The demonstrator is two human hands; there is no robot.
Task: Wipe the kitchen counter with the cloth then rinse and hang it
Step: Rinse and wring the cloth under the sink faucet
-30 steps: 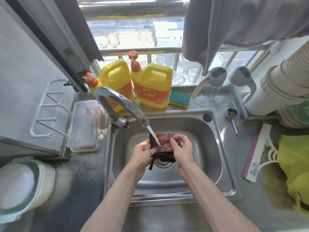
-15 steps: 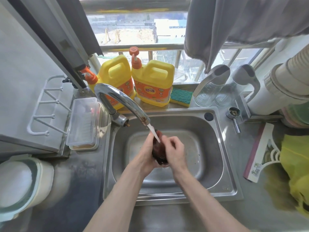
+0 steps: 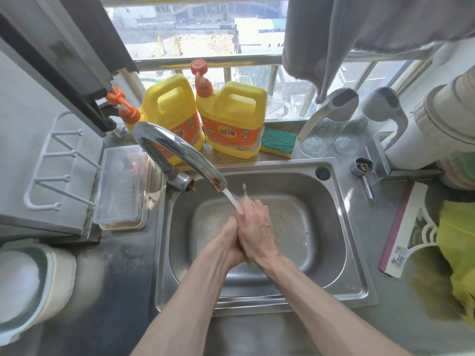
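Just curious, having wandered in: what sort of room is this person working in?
A home kitchen, most likely: a steel sink with a running tap, and two yellow detergent jugs and a scouring sponge behind it.

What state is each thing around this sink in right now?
tap: running, stream landing on the hands.
right hand: clasped over the left hand, under the stream.
left hand: pressed against the right hand, partly covered.
cloth: not visible; perhaps hidden between the hands.
sink: wet.
soap bottles: upright, pumps on.
sponge: lying flat.
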